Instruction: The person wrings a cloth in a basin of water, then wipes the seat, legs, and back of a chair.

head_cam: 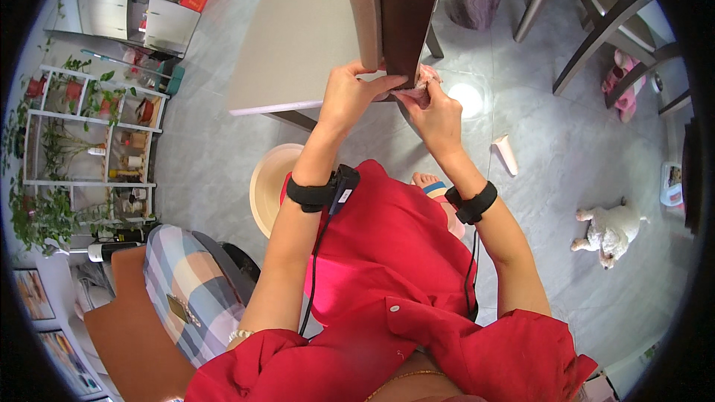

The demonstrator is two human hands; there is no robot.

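In front of me stands a chair with a dark brown wooden backrest [406,17] and a beige seat [296,39]. My left hand [347,95] grips the lower end of the backrest, its thumb across the front and its fingers partly hidden behind. My right hand [438,114] pinches a crumpled pink cloth [425,81] against the backrest's right lower edge. Part of the cloth is hidden by the fingers and the wood. Below my left forearm, a pale yellow basin [262,195] sits on the floor, partly covered by my red clothing.
A lined waste bin [475,8] stands beyond the chair. Right of me, a pale tapered object [506,155] and a white dog [611,229] lie on the tiles. Dark chair legs [597,39] rise at upper right. Leftward are a plant shelf [92,183] and a plaid-covered seat [187,285].
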